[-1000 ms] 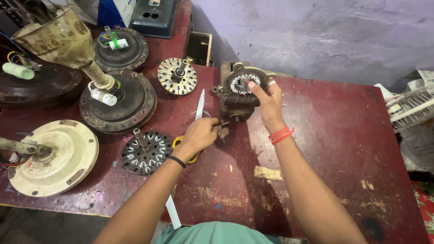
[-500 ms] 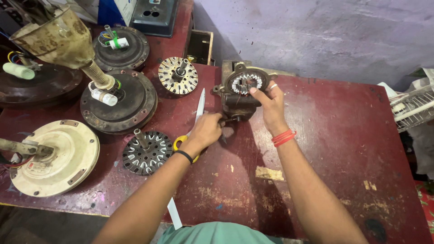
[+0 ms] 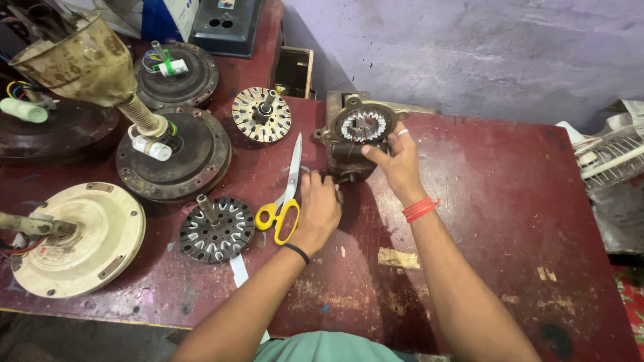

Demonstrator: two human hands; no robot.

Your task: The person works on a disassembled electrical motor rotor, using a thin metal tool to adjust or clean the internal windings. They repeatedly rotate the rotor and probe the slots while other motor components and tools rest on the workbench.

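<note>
In the head view, the person's right hand (image 3: pixel 397 161) sat just above the centre of the frame, its fingers curled against the right edge of a dark, greasy metal motor housing with a ring of pale stator teeth showing in its round opening (image 3: pixel 355 137); the grip looked light, fingertips on the rim rather than a full clasp. The left hand (image 3: pixel 319 209) lay just below and left of that housing, loosely closed with the knuckles up, touching its lower edge; whether anything small was pinched inside it could not be told. Just left of that hand a pair of steel scissors with yellow plastic handles (image 3: pixel 285 191) lay flat on the worn dark-red wooden table (image 3: pixel 483 234), blades pointing up the frame, untouched. Left of the scissors sat a black slotted stator core on a short shaft (image 3: pixel 216 229), and above it a paler round stator core (image 3: pixel 261 114). Further left lay a cream-coloured round fan motor cover (image 3: pixel 74 238) and a rusty dark round motor casing (image 3: pixel 176 153). Judging by this, the housing's teeth appeared largely bare of winding, so the work on it seemed at an early stage, with several other stripped parts waiting nearby.
</note>
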